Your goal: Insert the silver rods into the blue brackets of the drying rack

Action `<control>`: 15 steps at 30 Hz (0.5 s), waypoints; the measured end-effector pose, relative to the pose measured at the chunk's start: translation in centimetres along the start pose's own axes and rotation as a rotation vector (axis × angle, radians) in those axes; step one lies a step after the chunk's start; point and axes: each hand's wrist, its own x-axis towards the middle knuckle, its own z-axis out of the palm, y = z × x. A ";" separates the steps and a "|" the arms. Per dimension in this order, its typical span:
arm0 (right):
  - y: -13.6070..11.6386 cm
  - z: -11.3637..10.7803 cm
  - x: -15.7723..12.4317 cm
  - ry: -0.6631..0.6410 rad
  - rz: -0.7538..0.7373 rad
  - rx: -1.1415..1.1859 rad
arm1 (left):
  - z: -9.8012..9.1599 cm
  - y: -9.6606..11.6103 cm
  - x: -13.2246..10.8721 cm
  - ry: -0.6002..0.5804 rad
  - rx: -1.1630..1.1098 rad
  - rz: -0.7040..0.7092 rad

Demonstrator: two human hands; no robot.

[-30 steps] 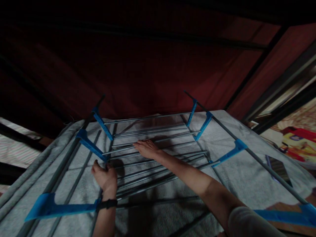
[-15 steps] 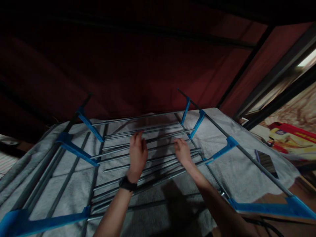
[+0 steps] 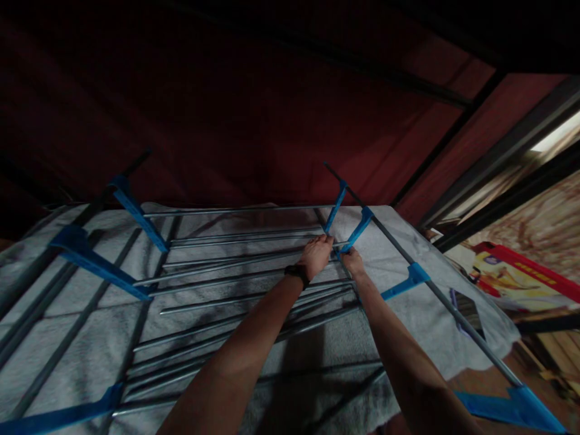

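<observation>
Head cam: the thing being worked on is a metal rack frame w/ blue plastic brackets, lying on a gray blanket [image 3: 399, 326]. Bunch of thin metal tubes run across the middle of it, left to right. One tube [image 3: 181, 273] slants a bit, its R end poking past the left hand [image 3: 317, 256] by the foot of a blue bracket [image 3: 359, 229]. Left fingers are bent down over that end, but can't tell if they've actually got hold. Right hand [image 3: 353, 264] is just beside it, at the same bracket's foot; its fingers are mostly hidden, so can't tell how open or what they grip. Dark wristband [image 3: 296, 275] on the L wrist. Further out R: phone [image 3: 467, 313] on the blanket by the side rail [image 3: 446, 300], then a red/yellow box [image 3: 525, 275]. Dark red cloth [image 3: 254, 133] behind.
</observation>
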 end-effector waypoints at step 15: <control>-0.1 -0.3 0.2 -0.114 -0.041 -0.091 | 2.3 -0.5 0.6 -0.121 0.018 -0.004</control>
